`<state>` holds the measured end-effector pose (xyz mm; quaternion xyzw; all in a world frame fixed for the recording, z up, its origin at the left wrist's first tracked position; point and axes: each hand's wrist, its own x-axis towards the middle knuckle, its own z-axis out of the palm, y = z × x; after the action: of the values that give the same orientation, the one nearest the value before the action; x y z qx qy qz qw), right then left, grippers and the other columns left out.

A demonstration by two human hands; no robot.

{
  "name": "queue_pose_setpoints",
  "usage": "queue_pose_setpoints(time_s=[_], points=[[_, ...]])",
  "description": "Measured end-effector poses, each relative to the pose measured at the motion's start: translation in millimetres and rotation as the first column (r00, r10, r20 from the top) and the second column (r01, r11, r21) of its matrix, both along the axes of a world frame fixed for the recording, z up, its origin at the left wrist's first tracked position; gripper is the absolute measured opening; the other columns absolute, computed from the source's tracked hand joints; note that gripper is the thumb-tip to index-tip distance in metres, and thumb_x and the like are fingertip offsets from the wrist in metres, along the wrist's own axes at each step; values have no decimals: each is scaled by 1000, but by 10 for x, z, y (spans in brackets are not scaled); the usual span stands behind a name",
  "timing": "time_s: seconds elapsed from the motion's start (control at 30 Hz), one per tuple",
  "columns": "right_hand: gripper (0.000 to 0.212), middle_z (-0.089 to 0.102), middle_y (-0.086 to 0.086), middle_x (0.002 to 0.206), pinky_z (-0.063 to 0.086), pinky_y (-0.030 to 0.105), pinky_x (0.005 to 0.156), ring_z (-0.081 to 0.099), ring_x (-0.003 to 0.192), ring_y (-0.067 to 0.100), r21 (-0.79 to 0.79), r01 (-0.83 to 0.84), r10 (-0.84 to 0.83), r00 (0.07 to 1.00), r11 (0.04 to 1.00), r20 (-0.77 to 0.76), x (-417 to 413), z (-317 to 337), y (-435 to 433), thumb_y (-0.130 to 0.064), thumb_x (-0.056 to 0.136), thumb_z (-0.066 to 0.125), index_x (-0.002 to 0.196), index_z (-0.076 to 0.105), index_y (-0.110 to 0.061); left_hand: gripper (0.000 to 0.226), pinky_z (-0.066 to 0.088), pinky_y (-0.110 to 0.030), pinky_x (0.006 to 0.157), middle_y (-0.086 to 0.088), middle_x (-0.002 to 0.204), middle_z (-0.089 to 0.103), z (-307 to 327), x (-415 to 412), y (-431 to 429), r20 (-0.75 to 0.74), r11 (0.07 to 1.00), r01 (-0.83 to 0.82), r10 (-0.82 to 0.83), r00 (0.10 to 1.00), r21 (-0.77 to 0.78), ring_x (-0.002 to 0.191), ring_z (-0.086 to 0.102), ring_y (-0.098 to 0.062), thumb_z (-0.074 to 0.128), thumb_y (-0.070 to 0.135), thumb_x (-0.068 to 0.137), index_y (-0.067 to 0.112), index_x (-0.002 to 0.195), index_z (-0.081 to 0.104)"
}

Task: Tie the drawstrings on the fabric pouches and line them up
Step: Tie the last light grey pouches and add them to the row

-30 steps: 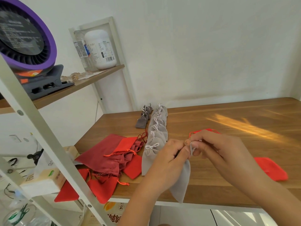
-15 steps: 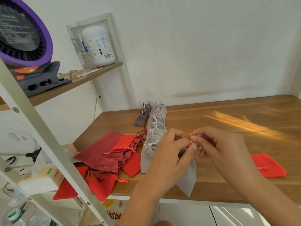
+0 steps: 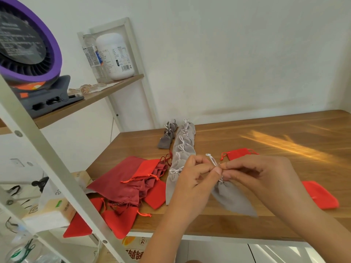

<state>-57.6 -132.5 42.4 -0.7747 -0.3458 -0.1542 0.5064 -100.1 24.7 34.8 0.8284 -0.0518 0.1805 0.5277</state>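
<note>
Left hand (image 3: 193, 179) and right hand (image 3: 262, 177): each grip pinches the drawstring (image 3: 212, 160) of the grey pouch (image 3: 234, 201), near the 6 o'clock edge of the desk (image 3: 266, 130). Row of tied grey pouches (image 3: 182, 149) lies at its 11 o'clock.

On table (image 3: 266, 141) a pouch row (image 3: 183, 149), loose pile (image 3: 133, 183) left, shelf (image 3: 91, 97) behind

The brown wooden tabletop (image 3: 266, 130) is lying open toward one o'clock; the row of tied grey fabric pouches (image 3: 185, 145) is blocking eleven, heaped red fabric pouches (image 3: 131, 181) crowding nine.
</note>
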Motion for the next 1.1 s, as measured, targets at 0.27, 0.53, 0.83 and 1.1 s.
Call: queue_pose_setpoints(time_s=[0.27, 0.53, 0.83, 1.1], points=[[17, 70, -22, 76, 49, 13, 70, 66, 74, -3, -119, -15, 10, 999, 993, -43, 82, -26, 20, -7, 78, 76, 81, 75, -24, 17, 42, -11, 68, 2, 85, 61, -65, 51, -9, -197, 926, -135, 67, 978, -353, 76, 56, 4, 73, 13, 81, 8, 64, 76], [42, 73, -20, 78, 53, 14, 70, 69, 73, -2, 110, -72, 87, 987, 991, -134, 17, -107, 55, -4, 67, 81, 81, 75, -43, 25, 44, -33, 85, -20, 90, 66, -51, 10, 10, -216, 930, -26, -58, 975, -366, 87, 59, -18, 63, 23, 89, 3, 78, 74], [42, 72, -21, 80, 49, 8, 67, 67, 71, -3, 97, -17, 25, 997, 995, -79, 44, -164, 68, -2, 65, 83, 83, 73, -39, 19, 46, -25, 83, -13, 89, 71, -12, 5, 6, -242, 959, -28, -43, 969, -283, 87, 62, -13, 63, 18, 89, 11, 78, 78], [34, 68, -31, 71, 44, 3, 64, 65, 70, -9, 170, 17, -4, 997, 985, -78, 78, -202, 83, -7, 64, 83, 69, 71, -39, 12, 50, -12, 63, -2, 74, 74, -30, 16, 4, -227, 897, -91, -11, 974, -432, 68, 67, -4, 71, 7, 80, 6, 70, 76]])
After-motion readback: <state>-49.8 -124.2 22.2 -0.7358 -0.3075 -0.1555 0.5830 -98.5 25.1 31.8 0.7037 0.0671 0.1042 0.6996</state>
